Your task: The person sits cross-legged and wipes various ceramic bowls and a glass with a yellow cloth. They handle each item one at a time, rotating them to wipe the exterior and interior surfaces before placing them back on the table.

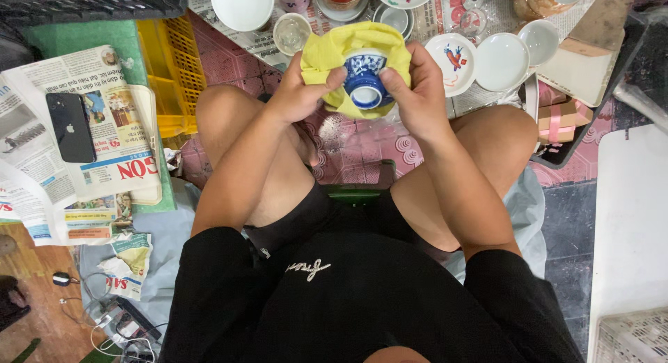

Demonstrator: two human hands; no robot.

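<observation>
Cup [364,80]: blue-and-white glazed ceramic, foot ring turned toward the camera, held between the knees above the pink tiled floor [362,151].
Cloth [352,50]: soft yellow fabric, wrapped behind the cup — cushions the grip.
Left hand [300,90]: clenched on cloth and cup, thumb on the rim.
Right hand [415,91]: gripping the opposite side.
Nearby: white dishes [502,61] — smooth, round — on newspaper.

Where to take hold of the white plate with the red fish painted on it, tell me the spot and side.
Grip the white plate with the red fish by its near rim, coming from the person's side. It lies flat on newspaper, and the near rim looks less crowded than its right, where a plain white plate sits close.
</observation>
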